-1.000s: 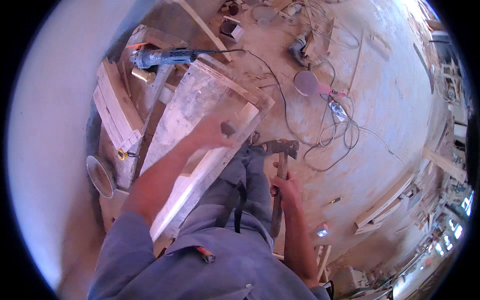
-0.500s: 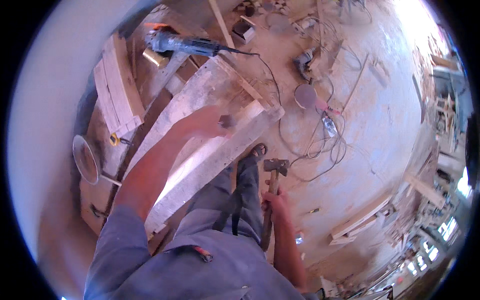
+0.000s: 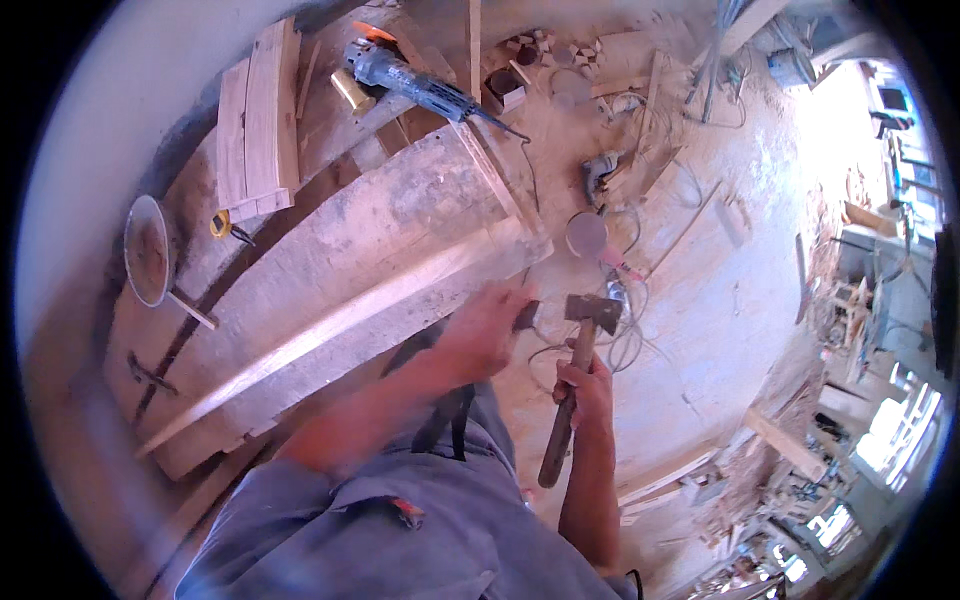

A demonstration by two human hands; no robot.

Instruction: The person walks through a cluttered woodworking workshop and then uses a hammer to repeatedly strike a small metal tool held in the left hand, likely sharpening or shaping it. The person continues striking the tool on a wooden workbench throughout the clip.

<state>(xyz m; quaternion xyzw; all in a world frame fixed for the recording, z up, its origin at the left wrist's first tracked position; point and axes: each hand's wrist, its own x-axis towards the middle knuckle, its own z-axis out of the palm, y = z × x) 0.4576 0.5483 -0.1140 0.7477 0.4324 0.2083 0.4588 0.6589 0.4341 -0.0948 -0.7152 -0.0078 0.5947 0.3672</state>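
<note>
My right hand (image 3: 587, 388) is wrapped round the wooden handle of a hammer (image 3: 592, 312), with its dark metal head up and the handle slanting down to the left. Close beside the head, my left hand (image 3: 485, 328) is closed on a small dark block-like piece (image 3: 526, 315), blurred, its kind unclear. Both hands are off the bench, in front of my body. To their left lies a long pale wooden strip (image 3: 330, 330) along the near side of the worn workbench top (image 3: 370, 205).
An angle grinder (image 3: 415, 88) with an orange disc rests at the bench's far end. Joined boards (image 3: 258, 125), a yellow tape measure (image 3: 221, 223) and a round pan (image 3: 148, 250) lie to the left. On the floor are a drill (image 3: 600, 175), cables (image 3: 628, 345) and wood offcuts (image 3: 785, 443).
My left hand has moved from above the wooden strip toward my right hand, bringing the dark piece close to the hammer. The hammer has come up slightly and right. The view has shifted.
</note>
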